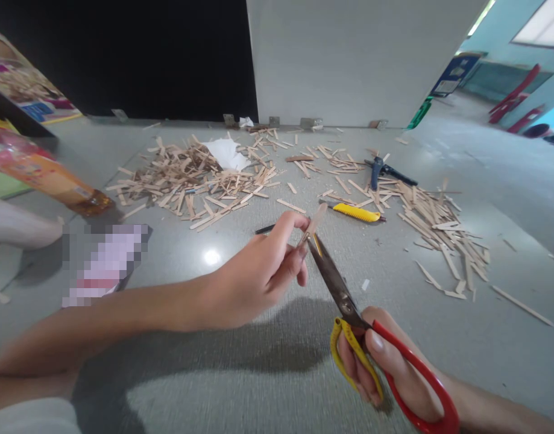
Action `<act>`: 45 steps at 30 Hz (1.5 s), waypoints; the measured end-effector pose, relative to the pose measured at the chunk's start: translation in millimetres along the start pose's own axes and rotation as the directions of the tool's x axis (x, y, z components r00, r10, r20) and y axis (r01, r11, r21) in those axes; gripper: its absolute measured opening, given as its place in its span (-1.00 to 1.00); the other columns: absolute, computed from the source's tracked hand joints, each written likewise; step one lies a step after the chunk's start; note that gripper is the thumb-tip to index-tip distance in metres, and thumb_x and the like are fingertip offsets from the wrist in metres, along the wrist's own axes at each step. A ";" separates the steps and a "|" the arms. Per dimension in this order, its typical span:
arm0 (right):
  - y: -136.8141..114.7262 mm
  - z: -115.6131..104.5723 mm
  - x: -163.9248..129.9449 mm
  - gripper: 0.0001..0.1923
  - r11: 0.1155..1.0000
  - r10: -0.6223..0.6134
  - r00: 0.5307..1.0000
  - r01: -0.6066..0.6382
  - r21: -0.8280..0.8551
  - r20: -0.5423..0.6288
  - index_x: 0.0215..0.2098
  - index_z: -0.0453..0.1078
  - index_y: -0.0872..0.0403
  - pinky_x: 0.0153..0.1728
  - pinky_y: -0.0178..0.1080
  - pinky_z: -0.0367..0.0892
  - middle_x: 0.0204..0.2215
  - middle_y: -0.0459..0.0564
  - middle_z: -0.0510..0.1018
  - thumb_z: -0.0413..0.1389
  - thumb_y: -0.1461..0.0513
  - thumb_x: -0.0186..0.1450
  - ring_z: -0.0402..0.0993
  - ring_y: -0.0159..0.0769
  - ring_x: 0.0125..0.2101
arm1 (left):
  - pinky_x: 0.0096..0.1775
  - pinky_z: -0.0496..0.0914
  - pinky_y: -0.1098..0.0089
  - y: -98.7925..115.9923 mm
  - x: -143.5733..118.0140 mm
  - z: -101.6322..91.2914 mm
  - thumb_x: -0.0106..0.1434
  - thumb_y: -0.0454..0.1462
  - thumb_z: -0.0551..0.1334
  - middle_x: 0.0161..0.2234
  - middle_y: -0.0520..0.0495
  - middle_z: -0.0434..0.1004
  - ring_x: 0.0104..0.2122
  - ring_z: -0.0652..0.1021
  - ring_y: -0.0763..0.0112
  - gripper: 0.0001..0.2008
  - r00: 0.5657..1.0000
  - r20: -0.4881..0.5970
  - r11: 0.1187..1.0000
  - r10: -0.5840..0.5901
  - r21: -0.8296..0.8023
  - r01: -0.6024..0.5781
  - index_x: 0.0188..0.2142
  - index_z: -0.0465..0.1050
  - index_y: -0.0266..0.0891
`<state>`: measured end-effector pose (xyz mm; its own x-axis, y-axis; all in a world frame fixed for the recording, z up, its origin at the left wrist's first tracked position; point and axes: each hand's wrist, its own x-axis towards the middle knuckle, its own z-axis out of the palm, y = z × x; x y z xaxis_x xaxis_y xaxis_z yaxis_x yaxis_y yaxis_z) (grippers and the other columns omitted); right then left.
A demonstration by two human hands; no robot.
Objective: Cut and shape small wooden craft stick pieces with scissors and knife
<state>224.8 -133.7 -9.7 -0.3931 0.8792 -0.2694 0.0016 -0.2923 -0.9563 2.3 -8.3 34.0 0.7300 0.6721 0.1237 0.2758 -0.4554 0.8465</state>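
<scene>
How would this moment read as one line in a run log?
left hand: pinches wooden stick | right hand: holds scissors, blades at stick | floor: stick pile, yellow knife

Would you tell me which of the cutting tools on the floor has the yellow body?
It is the utility knife lying just beyond the left hand; the pliers-like tool farther back is dark blue, and the scissors are held in the right hand.

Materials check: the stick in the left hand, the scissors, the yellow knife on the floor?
Thin pale flat stick in the left hand: looks like raw unfinished wood, matte. Red-and-yellow-handled scissors in the right hand: dull grey metal blades, glossy handles, probably plastic. Yellow utility knife: likely a plastic body.
</scene>
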 end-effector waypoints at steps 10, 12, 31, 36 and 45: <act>4.5 -7.3 -5.0 -0.17 0.995 0.096 0.991 -0.096 -0.009 0.091 -0.49 0.31 0.01 -0.71 -0.38 0.20 -0.76 -0.22 0.25 -0.15 -0.48 0.41 0.16 -0.45 -0.77 | -0.41 0.36 0.38 -5.9 -0.9 1.4 0.56 -0.25 -0.06 -0.37 0.02 0.64 -0.51 0.56 0.34 -0.80 0.998 0.010 0.966 0.059 0.250 -0.060 0.13 0.05 -0.15; 5.9 -6.1 -5.2 -0.17 0.995 0.096 0.994 -0.095 -0.009 0.052 -0.50 0.31 0.02 -0.73 -0.41 0.16 -0.76 -0.24 0.23 -0.15 -0.47 0.41 0.11 -0.49 -0.78 | -0.42 0.35 0.39 -6.2 -0.9 1.9 0.55 -0.26 -0.06 -0.38 0.03 0.63 -0.53 0.56 0.35 -0.80 0.999 0.013 0.966 0.052 0.254 -0.054 0.13 0.04 -0.15; 11.1 1.6 -6.3 -0.11 0.947 0.208 0.975 -0.219 0.233 0.073 -0.60 0.31 0.01 -0.79 -0.40 0.10 -0.84 -0.23 0.20 -0.15 -0.53 0.34 0.10 -0.47 -0.84 | -0.53 0.15 0.44 -9.7 -6.9 5.9 0.56 -0.21 0.02 -0.43 0.06 0.60 -0.65 0.41 0.43 -0.81 1.000 0.015 0.972 0.015 0.235 -0.018 0.10 0.08 -0.14; 6.3 4.9 -3.0 -0.18 0.989 0.092 0.995 -0.095 0.115 0.027 -0.57 0.31 0.01 -0.78 -0.43 0.06 -0.80 -0.27 0.18 -0.04 -0.46 0.38 0.05 -0.51 -0.82 | -0.50 0.21 0.42 -6.7 -7.3 6.5 0.56 -0.23 0.02 -0.39 0.02 0.63 -0.57 0.54 0.36 -0.81 1.000 0.006 0.983 0.018 0.184 -0.018 0.09 0.05 -0.13; 8.9 9.1 -5.0 -0.19 0.986 0.163 0.984 -0.164 -0.008 -0.066 -0.61 0.23 -0.01 -0.75 -0.41 0.02 -0.81 -0.23 0.20 -0.03 -0.47 0.37 0.05 -0.52 -0.79 | -0.48 0.23 0.41 -1.5 -6.0 9.3 0.54 -0.28 -0.03 -0.38 0.03 0.59 -0.60 0.37 0.45 -0.85 0.998 0.024 0.990 0.051 0.131 -0.053 0.04 -0.03 -0.12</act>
<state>218.3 -144.0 -15.8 -0.3260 0.8426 -0.4287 0.0733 -0.4296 -0.9000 3.4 -17.1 27.2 0.7581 0.6338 0.1537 0.3162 -0.5634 0.7633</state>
